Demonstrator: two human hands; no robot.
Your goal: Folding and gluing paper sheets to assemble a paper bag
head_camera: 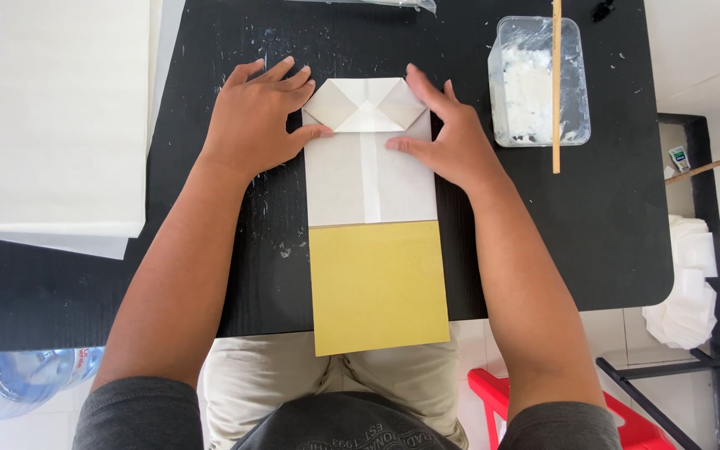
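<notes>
Two bare hands of ours rest flat on a folded white paper bag (370, 171) in the middle of a black table (560, 217). Our left hand (253, 125) lies along the bag's left edge, fingers spread slightly apart and pointing away from us, the thumb pressing the paper just below the folded end. Our right hand (452, 137) mirrors it on the right edge, fingers a little apart, thumb tip touching the paper near the centre seam. Neither hand grips anything; both press down with open palms.

Between our fingertips sits the bag's far end, folded into two triangular flaps that meet at the middle. One pale seam runs down the bag's centre toward us. Out of the bag's near, open end sticks one mustard-yellow board (378, 287), which overhangs the table edge above our lap.

Beyond our right hand stands one clear plastic tub (578, 83) holding white paste, with one thin wooden stick (557, 92) laid across it. Left of us lies one stack of white paper sheets (52, 117). Lower left, one blue water bottle (18, 379) shows below the table; lower right, one red stool (627, 417).
</notes>
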